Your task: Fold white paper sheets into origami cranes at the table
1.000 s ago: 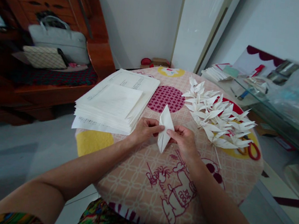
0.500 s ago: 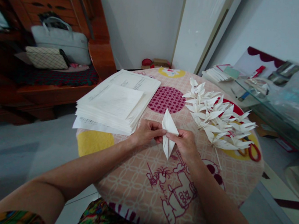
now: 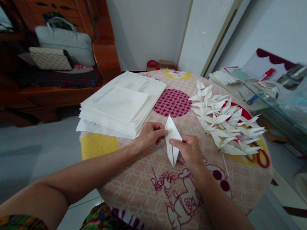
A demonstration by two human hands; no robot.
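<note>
Near the centre of the frame, the left hand [image 3: 150, 135] and the right hand [image 3: 190, 150] hold between them a folded white paper piece [image 3: 172, 140], long and pointed at both ends. The left hand is closed on its left edge with thumb and fingertips, and the right hand pinches its right side, the fingers curled in. The piece stands tilted a little above the round table [image 3: 137, 192], which is covered by a pink patterned cloth, and its lower tip points down toward the cloth. Just to the left of the left hand, a thick stack of white sheets [image 3: 120, 106] lies on the table and hangs a little over its edge. To the right of centre, a pile of finished folded paper figures [image 3: 226, 125] with sharp points is spread on the cloth, near the right hand but apart from it. At the right end of this pile red scissors [image 3: 261, 158] lie partly under the figures. In the upper left of the frame is a dark wooden bench [image 3: 59, 94] with a grey bag [image 3: 66, 43] and a quilted bag [image 3: 50, 58] on it.
</note>
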